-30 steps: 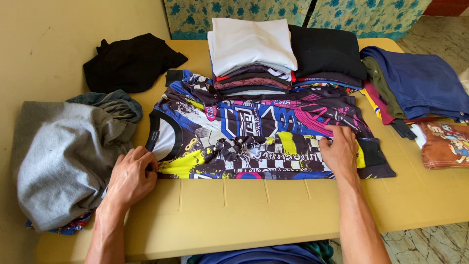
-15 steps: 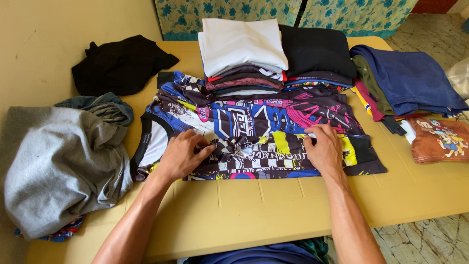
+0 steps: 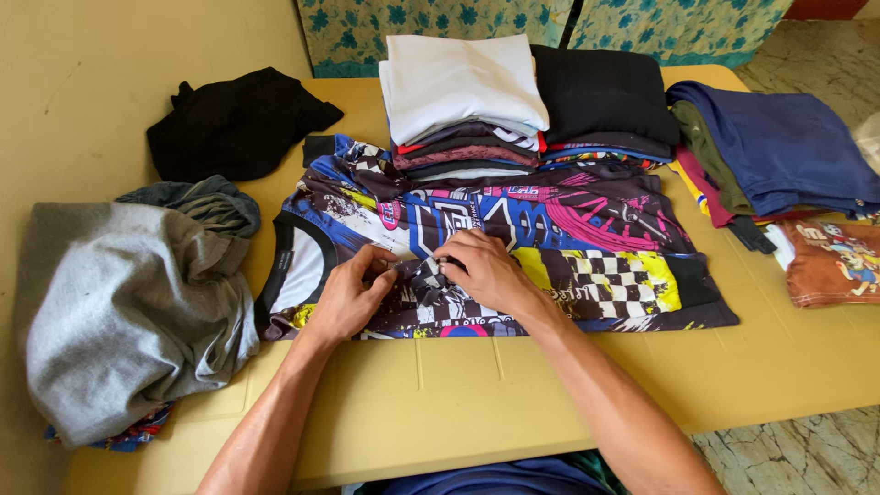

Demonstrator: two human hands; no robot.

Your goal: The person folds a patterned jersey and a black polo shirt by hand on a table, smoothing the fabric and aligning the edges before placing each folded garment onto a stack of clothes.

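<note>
Both hands are down on the jersey (image 3: pixel 550 220), which lies spread flat in the middle of the table (image 3: pixel 513 403). The left hand (image 3: pixel 346 298) and right hand (image 3: pixel 481 268) sit close together near the jersey's centre, fingertips pinching a bunched wrinkle of its fabric between them. Behind the jersey stands a stack (image 3: pixel 463 101) of folded clothes topped in white, with a black stack (image 3: pixel 600 96) beside it. Left of the jersey slumps a grey heap (image 3: pixel 128 312), and behind that, a black garment (image 3: pixel 234 124). Right of the jersey lie blue clothes (image 3: pixel 779 147).
</note>
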